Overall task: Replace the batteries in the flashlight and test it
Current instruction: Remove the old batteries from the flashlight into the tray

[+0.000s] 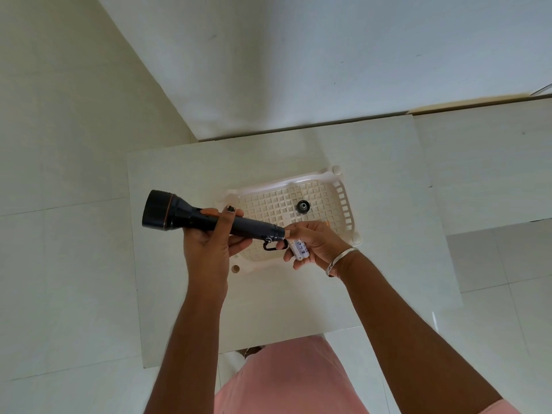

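- Flashlight (209, 218): black, held in the air above the white surface (179, 294) and the left edge of the tray (343, 198). Long axis runs nearly level, left to right; wide lens head points left, open tail end points right and slightly down toward the right hand.
- Left hand (209, 243): fingers wrapped around the barrel near its middle, thumb on top.
- Right hand (316, 243): fingers closed on white batteries (300, 249), at least two, just beside the open tail; whether one is entering the barrel cannot be told.
- Tail cap (302, 207): dark, round, spring visible, lying loose in the tray, well apart from both hands.
- Clip (274, 246): black loop hanging below the tail end, close to the batteries.
- Risks, as judged:
  - A battery may slip from the crowded right-hand hold and drop into the tray or roll off the surface.
  - A battery put in the wrong way round would make the test fail.
  - The hanging clip could snag the fingers at the opening.
  - Tilting the tail lower could let loaded batteries slide out before the cap is on.
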### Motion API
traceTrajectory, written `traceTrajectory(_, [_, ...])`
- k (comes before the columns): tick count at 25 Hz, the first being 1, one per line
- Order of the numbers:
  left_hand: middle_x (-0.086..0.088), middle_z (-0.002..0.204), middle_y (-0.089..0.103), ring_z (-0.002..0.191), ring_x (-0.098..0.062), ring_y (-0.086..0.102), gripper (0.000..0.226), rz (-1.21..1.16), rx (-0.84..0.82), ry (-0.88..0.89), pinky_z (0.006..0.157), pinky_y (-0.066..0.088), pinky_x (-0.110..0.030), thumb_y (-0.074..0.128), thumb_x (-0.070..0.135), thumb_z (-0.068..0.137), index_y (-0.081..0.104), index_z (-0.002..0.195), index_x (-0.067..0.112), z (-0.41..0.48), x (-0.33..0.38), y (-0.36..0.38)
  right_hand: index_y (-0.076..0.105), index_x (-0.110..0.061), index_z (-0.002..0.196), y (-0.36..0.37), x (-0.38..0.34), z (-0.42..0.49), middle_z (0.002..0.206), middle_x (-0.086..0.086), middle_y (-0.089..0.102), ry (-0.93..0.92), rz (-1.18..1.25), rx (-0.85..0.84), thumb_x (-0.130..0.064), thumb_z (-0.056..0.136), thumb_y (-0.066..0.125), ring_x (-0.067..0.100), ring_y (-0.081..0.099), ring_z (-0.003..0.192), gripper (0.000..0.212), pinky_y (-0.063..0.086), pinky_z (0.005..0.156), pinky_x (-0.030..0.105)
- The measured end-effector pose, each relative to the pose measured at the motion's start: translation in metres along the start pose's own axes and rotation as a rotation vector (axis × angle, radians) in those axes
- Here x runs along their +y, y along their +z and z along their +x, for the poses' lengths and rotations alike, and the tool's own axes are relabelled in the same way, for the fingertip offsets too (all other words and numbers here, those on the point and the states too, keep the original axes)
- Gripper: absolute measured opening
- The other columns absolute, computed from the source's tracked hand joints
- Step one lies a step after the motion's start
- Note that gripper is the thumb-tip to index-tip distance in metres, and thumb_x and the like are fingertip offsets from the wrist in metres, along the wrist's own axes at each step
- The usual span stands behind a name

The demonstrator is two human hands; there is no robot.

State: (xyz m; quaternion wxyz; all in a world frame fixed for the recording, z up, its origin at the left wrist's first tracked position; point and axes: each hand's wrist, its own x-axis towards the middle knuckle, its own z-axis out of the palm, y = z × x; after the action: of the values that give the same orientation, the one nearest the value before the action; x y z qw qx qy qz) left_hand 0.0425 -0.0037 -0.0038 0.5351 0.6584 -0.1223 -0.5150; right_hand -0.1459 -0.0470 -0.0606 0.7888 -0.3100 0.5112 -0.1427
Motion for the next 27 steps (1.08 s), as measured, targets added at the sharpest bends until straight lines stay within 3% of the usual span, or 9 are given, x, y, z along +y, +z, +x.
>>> traceTrajectory(4, [-0.016,0.106,0.070,0.087,-0.018,0.075,0.017,0.079,0.002,0.045,0.064,0.061,-0.030,0.067,0.013,0.087,0.053,0.093,0.021,-0.001,-0.005,0.004,0.073,-0.012,0.079,-0.004,-0.002,-0.003,0.074,0.005,0.075,0.044,-0.108,0.059,-0.017,0.082,0.071,0.018,0.070,0.064,0.006,0.055,0.052,0.027])
traceTrajectory(8, [-0.016,0.107,0.071,0.090,-0.021,0.075,0.016,0.070,0.010,0.021,0.065,0.061,-0.031,0.067,0.015,0.087,0.053,0.093,0.019,0.002,-0.007,0.002,0.074,-0.017,0.071,-0.004,0.000,-0.001,0.068,0.002,0.074,0.022,-0.127,0.156,-0.016,0.074,0.078,0.015,0.069,0.059,0.006,0.055,0.052,0.027])
traceTrajectory(13, [-0.016,0.112,0.070,0.087,-0.025,0.075,0.040,-0.066,0.106,-0.141,0.065,0.063,-0.037,0.067,0.018,0.089,0.049,0.121,0.003,0.006,-0.008,-0.001,0.074,-0.022,0.073,0.002,-0.002,0.001,0.073,0.000,0.076,-0.059,-0.079,0.160,-0.012,0.074,0.078,0.013,0.069,0.060,0.011,0.056,0.052,0.027])
traceTrajectory(17, [-0.014,0.102,0.071,0.074,-0.025,0.076,0.022,-0.114,0.183,-0.258,0.055,0.061,-0.035,0.069,0.020,0.087,0.051,0.096,0.011,0.009,-0.013,-0.003,0.073,-0.022,0.074,0.005,-0.007,0.000,0.076,-0.001,0.075,-0.156,-0.180,0.135,-0.008,0.075,0.078,0.016,0.071,0.063,0.014,0.057,0.051,0.026])
traceTrajectory(19, [-0.012,0.100,0.073,0.071,-0.026,0.076,0.025,-0.090,0.181,-0.297,0.061,0.063,-0.039,0.070,0.023,0.086,0.050,0.095,0.012,0.012,-0.017,-0.004,0.071,-0.019,0.076,0.006,-0.008,0.000,0.083,0.001,0.072,-0.185,-0.252,0.123,-0.002,0.074,0.075,0.017,0.071,0.063,0.017,0.057,0.049,0.026])
traceTrajectory(21, [-0.005,0.090,0.077,0.069,-0.027,0.076,0.031,-0.036,0.169,-0.336,0.080,0.060,-0.048,0.071,0.025,0.086,0.047,0.101,0.012,0.014,-0.020,-0.006,0.069,-0.018,0.073,0.008,-0.010,0.001,0.086,0.001,0.070,-0.224,-0.310,0.130,0.004,0.070,0.072,0.017,0.070,0.062,0.023,0.056,0.047,0.026])
traceTrajectory(23, [0.001,0.078,0.079,0.068,-0.027,0.076,0.032,-0.012,0.160,-0.357,0.090,0.055,-0.050,0.071,0.026,0.086,0.046,0.101,0.013,0.016,-0.023,-0.007,0.067,-0.020,0.069,0.011,-0.010,0.001,0.085,0.000,0.067,-0.269,-0.344,0.148,0.005,0.065,0.071,0.019,0.068,0.064,0.025,0.055,0.044,0.027])
traceTrajectory(25, [-0.001,0.082,0.078,0.066,-0.026,0.076,0.029,-0.015,0.166,-0.366,0.087,0.057,-0.048,0.070,0.027,0.086,0.048,0.100,0.014,0.017,-0.024,-0.008,0.065,-0.022,0.067,0.015,-0.009,0.003,0.081,0.001,0.064,-0.306,-0.375,0.169,-0.005,0.058,0.070,0.022,0.066,0.067,0.020,0.055,0.042,0.027])
traceTrajectory(27, [-0.008,0.096,0.075,0.065,-0.024,0.076,0.030,-0.044,0.193,-0.372,0.073,0.062,-0.043,0.070,0.025,0.086,0.049,0.103,0.013,0.017,-0.023,-0.008,0.064,-0.021,0.067,0.016,-0.008,0.004,0.078,0.002,0.063,-0.335,-0.391,0.182,-0.011,0.055,0.068,0.024,0.065,0.068,0.016,0.055,0.042,0.029])
